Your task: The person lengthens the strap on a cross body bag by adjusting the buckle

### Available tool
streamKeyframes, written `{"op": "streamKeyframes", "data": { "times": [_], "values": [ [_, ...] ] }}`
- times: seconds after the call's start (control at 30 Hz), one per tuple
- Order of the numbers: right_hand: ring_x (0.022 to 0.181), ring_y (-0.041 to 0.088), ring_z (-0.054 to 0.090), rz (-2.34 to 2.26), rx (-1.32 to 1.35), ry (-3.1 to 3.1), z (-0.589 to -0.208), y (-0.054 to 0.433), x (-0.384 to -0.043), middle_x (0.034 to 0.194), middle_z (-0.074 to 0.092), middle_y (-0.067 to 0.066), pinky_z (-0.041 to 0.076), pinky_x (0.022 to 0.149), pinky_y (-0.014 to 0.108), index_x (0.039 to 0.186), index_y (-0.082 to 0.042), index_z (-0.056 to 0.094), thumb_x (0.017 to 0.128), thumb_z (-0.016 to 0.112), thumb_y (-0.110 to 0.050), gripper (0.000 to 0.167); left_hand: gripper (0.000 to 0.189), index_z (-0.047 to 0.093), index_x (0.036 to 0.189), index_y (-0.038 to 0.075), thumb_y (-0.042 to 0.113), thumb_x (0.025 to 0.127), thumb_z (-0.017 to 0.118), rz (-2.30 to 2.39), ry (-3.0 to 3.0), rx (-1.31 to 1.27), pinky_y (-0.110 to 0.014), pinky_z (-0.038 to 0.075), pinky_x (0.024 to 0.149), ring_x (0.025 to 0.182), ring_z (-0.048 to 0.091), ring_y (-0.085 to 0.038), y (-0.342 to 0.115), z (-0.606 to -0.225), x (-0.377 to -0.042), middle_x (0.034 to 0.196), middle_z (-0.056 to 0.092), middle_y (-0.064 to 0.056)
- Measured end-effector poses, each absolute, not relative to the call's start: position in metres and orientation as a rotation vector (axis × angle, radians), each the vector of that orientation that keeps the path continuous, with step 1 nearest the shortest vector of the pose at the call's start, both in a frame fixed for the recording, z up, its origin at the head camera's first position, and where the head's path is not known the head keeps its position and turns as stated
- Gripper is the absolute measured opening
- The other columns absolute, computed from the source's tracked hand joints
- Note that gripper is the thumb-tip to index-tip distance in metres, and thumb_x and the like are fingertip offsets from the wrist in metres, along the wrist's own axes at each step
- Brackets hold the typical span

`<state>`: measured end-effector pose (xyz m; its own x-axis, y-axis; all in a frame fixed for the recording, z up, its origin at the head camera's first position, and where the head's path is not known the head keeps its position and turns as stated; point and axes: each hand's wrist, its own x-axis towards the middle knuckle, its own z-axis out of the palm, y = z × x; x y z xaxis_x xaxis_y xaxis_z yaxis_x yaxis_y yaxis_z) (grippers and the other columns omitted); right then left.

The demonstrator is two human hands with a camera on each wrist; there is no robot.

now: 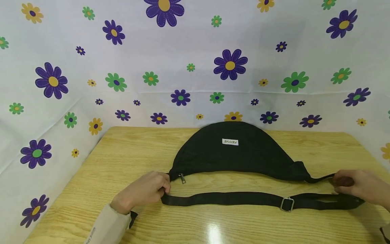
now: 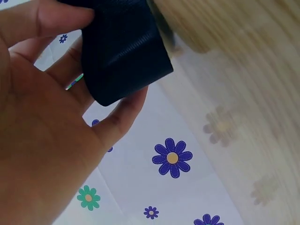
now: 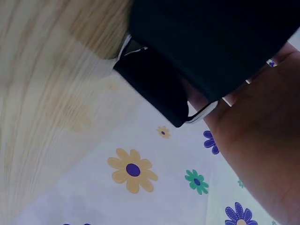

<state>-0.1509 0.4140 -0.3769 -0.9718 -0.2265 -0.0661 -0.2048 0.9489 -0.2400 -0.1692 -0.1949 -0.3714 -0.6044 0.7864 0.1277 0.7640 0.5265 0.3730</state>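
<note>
A black waist bag (image 1: 234,152) lies flat on the table, curved side away from me, its white label upside down. At its left end my left hand (image 1: 149,189) pinches the black strap (image 1: 225,198); in the left wrist view a strap fold (image 2: 124,56) hangs between thumb and fingers. My right hand (image 1: 359,184) grips the strap near the bag's right end. A metal slider buckle (image 1: 287,204) sits on the strap's right part. In the right wrist view, the strap (image 3: 201,42) and a metal loop (image 3: 204,112) cover most of the fingers.
A zipper pull (image 1: 182,178) hangs at the bag's left corner. The wooden table (image 1: 122,152) meets a white flower-print cloth (image 1: 195,44) at the back and sides. The bag's curved top reaches the table's rear edge.
</note>
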Motion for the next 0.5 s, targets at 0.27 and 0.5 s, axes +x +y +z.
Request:
{"op": "streamKeyframes", "data": {
  "times": [0.27, 0.5],
  "values": [
    [0.075, 0.020, 0.065, -0.421, -0.329, 2.908, -0.371, 0.407, -0.150, 0.088, 0.069, 0.007, 0.053, 0.063, 0.029, 0.103, 0.017, 0.063, 0.089, 0.076, -0.010, 0.032, 0.032, 0.078, 0.094, 0.009, -0.014, 0.086, 0.057, 0.681, 2.641, 1.157, -0.022, 0.050, 0.068, 0.077, 0.057, -0.002, -0.194, -0.366, -0.166, 0.092, 0.070, 0.004],
    [0.072, 0.035, 0.067, -0.370, -0.303, 3.122, -0.371, 0.417, -0.149, 0.083, 0.068, 0.017, 0.055, 0.065, 0.048, 0.100, 0.017, 0.063, 0.096, 0.070, -0.013, 0.031, 0.033, 0.075, 0.109, 0.009, -0.010, 0.092, 0.055, 0.800, 2.605, 1.109, -0.030, 0.052, 0.076, 0.092, 0.063, -0.013, -0.201, -0.351, -0.163, 0.110, 0.070, 0.001]
  ]
}}
